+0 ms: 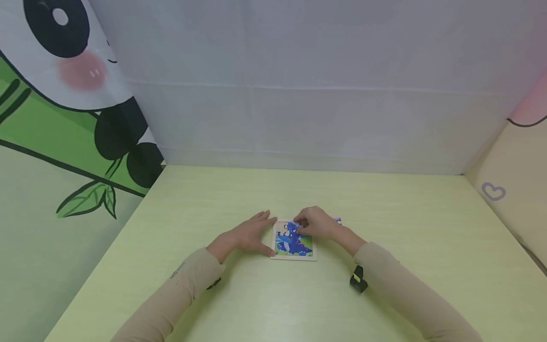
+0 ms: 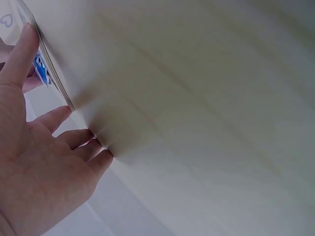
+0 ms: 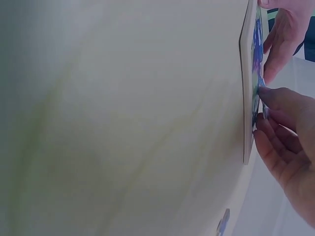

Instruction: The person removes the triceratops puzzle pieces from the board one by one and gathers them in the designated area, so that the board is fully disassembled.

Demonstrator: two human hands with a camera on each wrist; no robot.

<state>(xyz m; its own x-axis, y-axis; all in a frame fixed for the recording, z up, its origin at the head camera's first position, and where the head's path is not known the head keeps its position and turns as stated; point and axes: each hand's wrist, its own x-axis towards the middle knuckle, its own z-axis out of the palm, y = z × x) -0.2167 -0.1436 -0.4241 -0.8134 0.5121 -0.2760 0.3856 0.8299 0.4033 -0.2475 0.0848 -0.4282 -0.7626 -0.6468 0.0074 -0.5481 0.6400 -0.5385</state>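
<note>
A small square jigsaw puzzle board point(image 1: 295, 258) with a pale wooden rim lies on the table, showing a blue dinosaur point(image 1: 291, 241) on green. My left hand point(image 1: 252, 233) is spread at its left side. Thumb and index fingertip touch the board's edge near two corners in the left wrist view, the other fingers resting on the table. Over the upper right of the board, my right hand point(image 1: 317, 223) pinches a thin puzzle piece point(image 3: 265, 109) between thumb and fingers. Much of that piece is hidden by the fingers.
Another puzzle piece point(image 1: 338, 220) lies on the table just beyond the right hand, partly covered by it. The pale yellow table point(image 1: 384, 199) ends at a white back wall point(image 1: 316, 128). Side panels with painted cartoons stand at left and right.
</note>
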